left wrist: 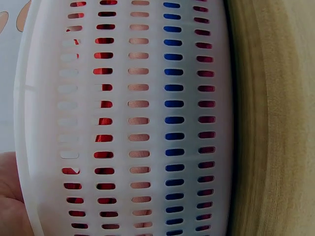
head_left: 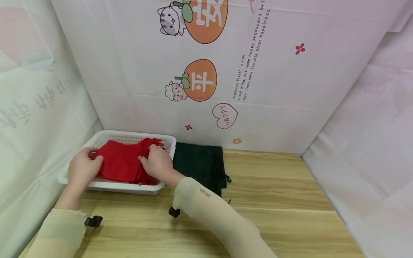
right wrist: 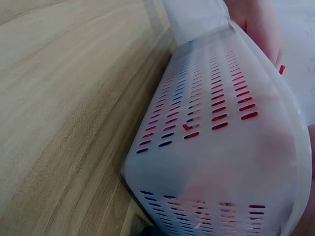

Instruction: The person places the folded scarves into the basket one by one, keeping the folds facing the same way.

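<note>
A folded red scarf [head_left: 120,160] with fringe at its right end lies in a white slotted plastic basket [head_left: 142,134]. My left hand [head_left: 82,166] pinches the scarf's left end, thumb on top. At the fringed end my right hand [head_left: 157,163] grips the cloth with thumb and fingers. Through the slots of the basket wall [left wrist: 49,123] in the left wrist view, red, pink, blue and dark pink layers show. In the right wrist view the basket's side [right wrist: 231,162] fills the middle, with my right hand [right wrist: 311,182] at the right edge.
A folded dark green scarf [head_left: 195,163] with fringe lies on the wooden table [head_left: 267,193], against the basket's right side. Printed white cloth [head_left: 135,71] hangs behind the table, and more white cloth lines the left and right sides.
</note>
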Action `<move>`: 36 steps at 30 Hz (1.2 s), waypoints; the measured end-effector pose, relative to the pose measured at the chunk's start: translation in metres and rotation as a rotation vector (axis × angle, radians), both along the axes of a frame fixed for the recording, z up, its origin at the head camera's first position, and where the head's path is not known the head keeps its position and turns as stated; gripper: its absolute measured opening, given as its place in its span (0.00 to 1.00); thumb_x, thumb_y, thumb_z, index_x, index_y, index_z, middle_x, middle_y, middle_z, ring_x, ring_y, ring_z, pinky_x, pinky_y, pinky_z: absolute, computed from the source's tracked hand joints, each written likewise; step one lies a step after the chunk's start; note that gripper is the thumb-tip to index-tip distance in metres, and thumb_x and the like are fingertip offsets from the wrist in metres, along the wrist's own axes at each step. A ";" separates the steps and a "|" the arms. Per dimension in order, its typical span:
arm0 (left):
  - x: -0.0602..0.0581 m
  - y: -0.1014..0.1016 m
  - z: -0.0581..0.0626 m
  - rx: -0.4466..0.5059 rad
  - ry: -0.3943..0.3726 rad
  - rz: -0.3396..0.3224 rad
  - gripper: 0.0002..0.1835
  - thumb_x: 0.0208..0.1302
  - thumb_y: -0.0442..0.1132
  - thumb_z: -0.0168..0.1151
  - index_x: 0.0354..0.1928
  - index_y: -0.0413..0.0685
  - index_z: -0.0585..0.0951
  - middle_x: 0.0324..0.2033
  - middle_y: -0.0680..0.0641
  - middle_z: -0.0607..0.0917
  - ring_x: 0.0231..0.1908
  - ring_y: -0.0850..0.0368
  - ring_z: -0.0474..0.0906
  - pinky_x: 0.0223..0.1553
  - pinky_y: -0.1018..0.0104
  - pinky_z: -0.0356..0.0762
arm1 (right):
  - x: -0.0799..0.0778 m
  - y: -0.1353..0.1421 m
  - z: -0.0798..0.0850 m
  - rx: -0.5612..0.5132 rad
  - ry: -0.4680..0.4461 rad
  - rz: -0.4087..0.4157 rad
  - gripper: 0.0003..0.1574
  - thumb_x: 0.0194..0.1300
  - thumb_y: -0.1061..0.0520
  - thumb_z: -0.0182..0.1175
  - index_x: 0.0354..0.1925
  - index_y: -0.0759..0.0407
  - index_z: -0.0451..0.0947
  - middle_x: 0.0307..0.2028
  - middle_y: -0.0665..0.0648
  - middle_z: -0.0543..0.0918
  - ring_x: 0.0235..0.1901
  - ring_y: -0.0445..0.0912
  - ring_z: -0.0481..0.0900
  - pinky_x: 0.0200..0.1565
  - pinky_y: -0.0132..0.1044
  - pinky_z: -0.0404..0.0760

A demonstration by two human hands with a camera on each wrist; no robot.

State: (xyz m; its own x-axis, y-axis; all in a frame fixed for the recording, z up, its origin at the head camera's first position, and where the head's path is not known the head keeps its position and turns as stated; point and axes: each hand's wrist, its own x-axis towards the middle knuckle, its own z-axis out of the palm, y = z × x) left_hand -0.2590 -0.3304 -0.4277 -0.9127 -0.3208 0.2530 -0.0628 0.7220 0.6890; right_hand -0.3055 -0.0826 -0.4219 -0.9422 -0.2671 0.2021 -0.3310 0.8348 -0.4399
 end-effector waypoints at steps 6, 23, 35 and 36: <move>-0.001 0.000 -0.002 -0.064 -0.031 -0.014 0.27 0.80 0.42 0.55 0.70 0.27 0.75 0.63 0.22 0.79 0.58 0.22 0.77 0.55 0.28 0.76 | 0.002 -0.001 0.000 0.054 0.013 -0.036 0.25 0.80 0.36 0.66 0.55 0.55 0.81 0.36 0.49 0.86 0.26 0.39 0.77 0.23 0.32 0.76; -0.002 0.002 -0.001 -0.160 -0.107 -0.048 0.31 0.80 0.45 0.54 0.70 0.23 0.72 0.65 0.20 0.77 0.59 0.19 0.78 0.50 0.28 0.79 | -0.001 -0.004 -0.007 0.281 0.105 -0.050 0.26 0.81 0.33 0.62 0.50 0.53 0.82 0.35 0.49 0.87 0.34 0.43 0.85 0.34 0.35 0.83; -0.004 0.001 -0.001 -0.192 -0.131 -0.052 0.32 0.80 0.46 0.54 0.69 0.21 0.72 0.63 0.18 0.78 0.57 0.19 0.79 0.45 0.29 0.81 | 0.002 -0.002 -0.006 0.324 0.121 -0.045 0.26 0.81 0.32 0.61 0.48 0.52 0.82 0.35 0.49 0.85 0.37 0.44 0.84 0.42 0.35 0.82; -0.004 0.001 -0.001 -0.195 -0.133 -0.050 0.32 0.80 0.46 0.54 0.69 0.21 0.72 0.63 0.18 0.78 0.56 0.19 0.79 0.44 0.30 0.81 | 0.002 -0.001 -0.006 0.325 0.122 -0.044 0.26 0.81 0.32 0.61 0.48 0.52 0.82 0.36 0.49 0.85 0.38 0.44 0.84 0.43 0.35 0.82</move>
State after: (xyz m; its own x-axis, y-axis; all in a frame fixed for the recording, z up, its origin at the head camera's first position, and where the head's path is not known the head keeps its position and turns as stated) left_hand -0.2632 -0.3293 -0.4292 -0.9557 -0.2315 0.1819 -0.1049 0.8452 0.5241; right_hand -0.3035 -0.0840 -0.4278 -0.9284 -0.2953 0.2254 -0.3251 0.9394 -0.1085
